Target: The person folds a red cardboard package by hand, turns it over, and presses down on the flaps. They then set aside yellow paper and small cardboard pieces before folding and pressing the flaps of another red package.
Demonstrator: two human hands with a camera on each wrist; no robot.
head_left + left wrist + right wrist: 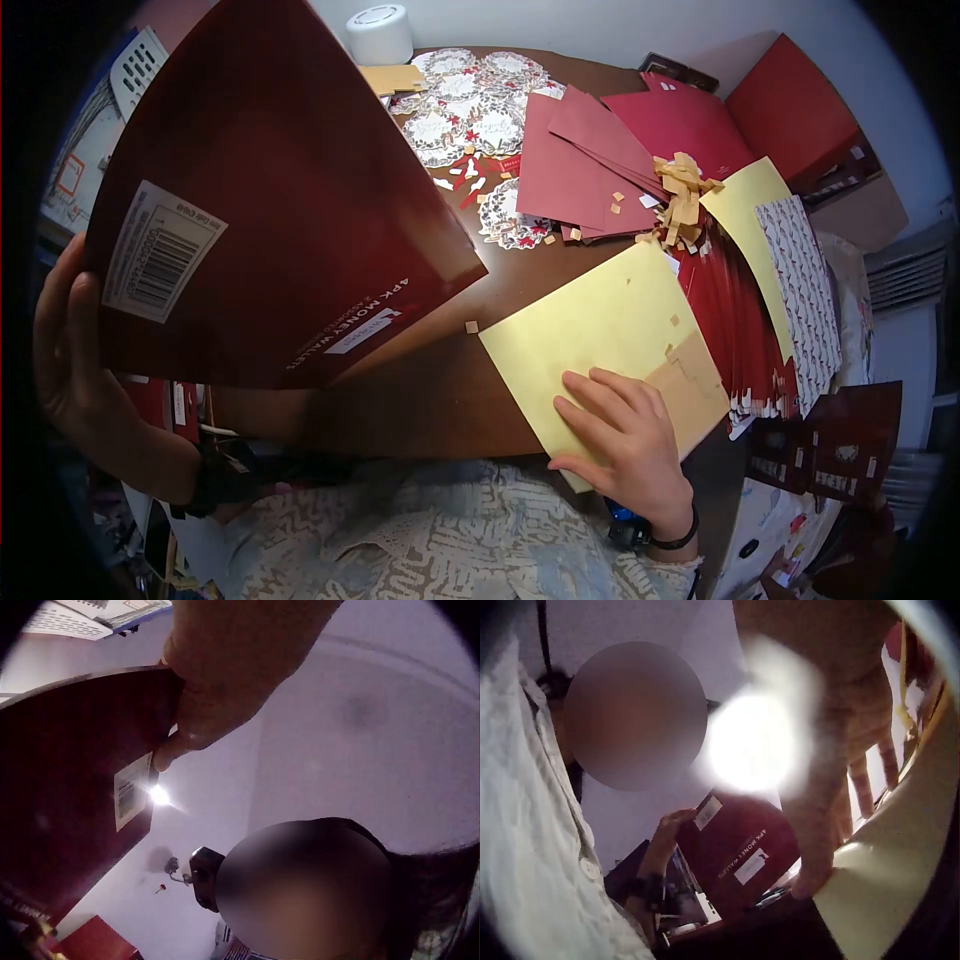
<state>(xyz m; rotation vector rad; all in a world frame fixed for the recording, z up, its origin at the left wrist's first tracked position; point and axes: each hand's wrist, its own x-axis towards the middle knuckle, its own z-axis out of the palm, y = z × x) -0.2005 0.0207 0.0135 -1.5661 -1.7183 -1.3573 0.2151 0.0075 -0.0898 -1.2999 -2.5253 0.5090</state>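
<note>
My left hand (82,375) grips the lower left edge of a large dark red card sheet (270,170), raised and tilted over the left of the table. The sheet carries a white barcode label (165,252) and the print "4PK MONEY WALLETS". In the left wrist view the thumb and fingers pinch its edge beside the label (133,793). My right hand (625,430) rests with extended, spread fingers on a pale yellow card (560,330) at the table's front. Under and beyond that hand, a tan patch (700,385) covers the card's right corner.
Behind the yellow card lie dusty red cards (590,165) and crumpled tan strips (683,200). Packed red wallets (740,330) stand at the right beside a patterned stack (795,280). Round floral cutouts (455,110) spread at the back near a white round device (379,34).
</note>
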